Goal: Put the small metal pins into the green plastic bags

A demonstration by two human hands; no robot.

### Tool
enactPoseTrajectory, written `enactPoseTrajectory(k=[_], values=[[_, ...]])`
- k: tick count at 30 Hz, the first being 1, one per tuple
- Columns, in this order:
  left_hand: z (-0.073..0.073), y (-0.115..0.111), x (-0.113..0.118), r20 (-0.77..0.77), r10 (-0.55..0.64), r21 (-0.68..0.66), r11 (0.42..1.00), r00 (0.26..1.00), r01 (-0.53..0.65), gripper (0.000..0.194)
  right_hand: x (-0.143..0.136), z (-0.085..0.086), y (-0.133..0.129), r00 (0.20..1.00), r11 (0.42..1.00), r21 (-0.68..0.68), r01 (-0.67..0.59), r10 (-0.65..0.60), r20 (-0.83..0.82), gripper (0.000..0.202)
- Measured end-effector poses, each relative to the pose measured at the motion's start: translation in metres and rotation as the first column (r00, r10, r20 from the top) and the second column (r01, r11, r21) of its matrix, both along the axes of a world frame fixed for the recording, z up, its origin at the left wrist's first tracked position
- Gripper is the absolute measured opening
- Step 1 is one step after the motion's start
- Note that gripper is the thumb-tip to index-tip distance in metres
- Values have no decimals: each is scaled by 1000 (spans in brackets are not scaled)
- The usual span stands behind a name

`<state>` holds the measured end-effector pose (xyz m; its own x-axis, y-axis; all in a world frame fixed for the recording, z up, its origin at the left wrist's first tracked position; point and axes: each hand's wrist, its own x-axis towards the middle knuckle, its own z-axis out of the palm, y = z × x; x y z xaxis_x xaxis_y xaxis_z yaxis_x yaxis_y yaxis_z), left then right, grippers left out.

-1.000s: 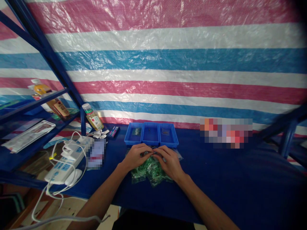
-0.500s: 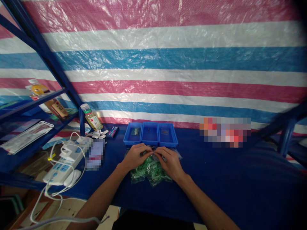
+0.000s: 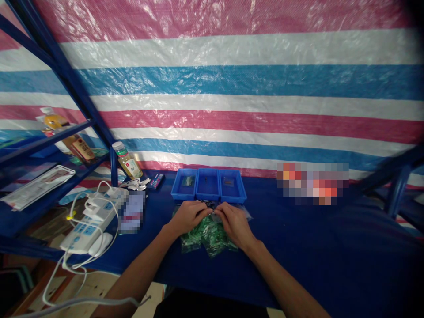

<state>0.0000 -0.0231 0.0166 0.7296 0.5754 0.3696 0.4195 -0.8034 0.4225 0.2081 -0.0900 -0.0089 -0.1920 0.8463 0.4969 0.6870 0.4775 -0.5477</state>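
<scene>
Bare forearms (image 3: 144,260), bare fingers (image 3: 198,206), black clothing (image 3: 212,305)

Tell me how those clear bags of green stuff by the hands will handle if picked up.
The bags of green pieces would probably sag and change shape, since their clear film looks thin and crumpled. That glossy film may also be slippery. Lying low and lumpy on the blue table, they seem unlikely to roll.

Three blue bins (image 3: 208,196), one power strip (image 3: 79,236), one bottle (image 3: 130,164) and one small dark box (image 3: 156,181) on the desk (image 3: 298,243); two hands (image 3: 188,218); green-filled bags (image 3: 212,240), too overlapped to count
</scene>
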Motion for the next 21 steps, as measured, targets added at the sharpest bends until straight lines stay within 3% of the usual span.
enactPoseTrajectory(k=[5, 12, 21], values=[[-2, 2, 0, 15, 4, 17, 1000, 1000, -4, 34, 0, 0, 0, 998, 998, 19, -66, 66, -3, 13], [-3, 1, 1, 104, -39, 4, 999, 994, 38, 22, -1, 1, 2, 996, 996, 74, -57, 62, -68, 17], [1, -2, 2, 97, -41, 52, 998, 994, 36, 19, 1, 0, 1, 992, 994, 82, -77, 84, -90, 17]])
